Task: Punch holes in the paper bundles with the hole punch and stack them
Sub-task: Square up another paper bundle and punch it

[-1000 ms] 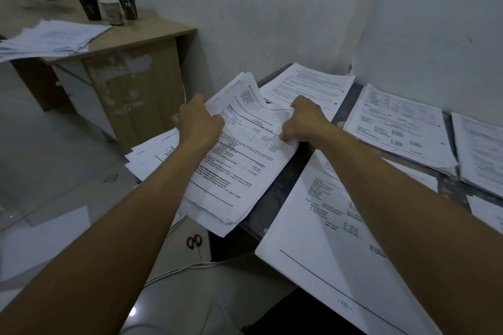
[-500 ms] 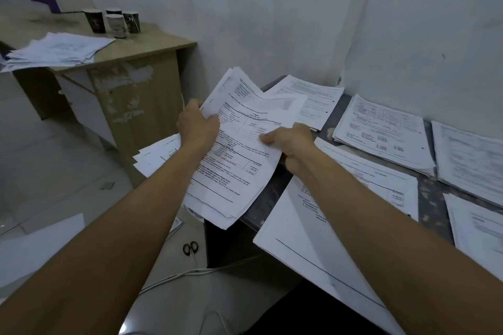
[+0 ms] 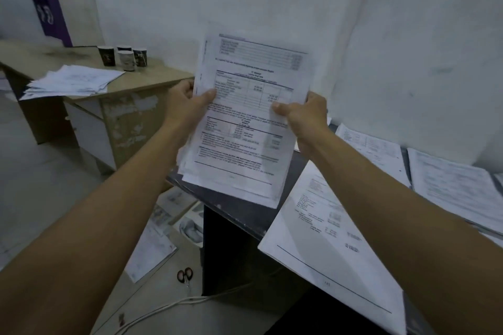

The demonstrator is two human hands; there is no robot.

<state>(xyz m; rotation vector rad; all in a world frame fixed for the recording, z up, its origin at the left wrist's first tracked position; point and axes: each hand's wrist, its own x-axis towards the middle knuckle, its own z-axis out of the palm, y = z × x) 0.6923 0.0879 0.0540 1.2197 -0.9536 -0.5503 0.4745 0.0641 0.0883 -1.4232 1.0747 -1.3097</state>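
On the wooden desk (image 3: 152, 77) at far left lie loose sheets (image 3: 73, 81) beside cups (image 3: 125, 56). In the middle, we hold a paper bundle (image 3: 245, 117) upright above the dark desk (image 3: 231, 207), left hand (image 3: 185, 106) and right hand (image 3: 304, 114) each pinching a side edge. Further stacks (image 3: 449, 185) lie at right. We judge we are squaring the sheets; next comes the hole punch, which is not in view.

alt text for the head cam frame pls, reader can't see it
Both hands, left hand and right hand, hold a paper bundle upright by its side edges above a dark table. More paper stacks lie on the table; scissors lie on the floor.
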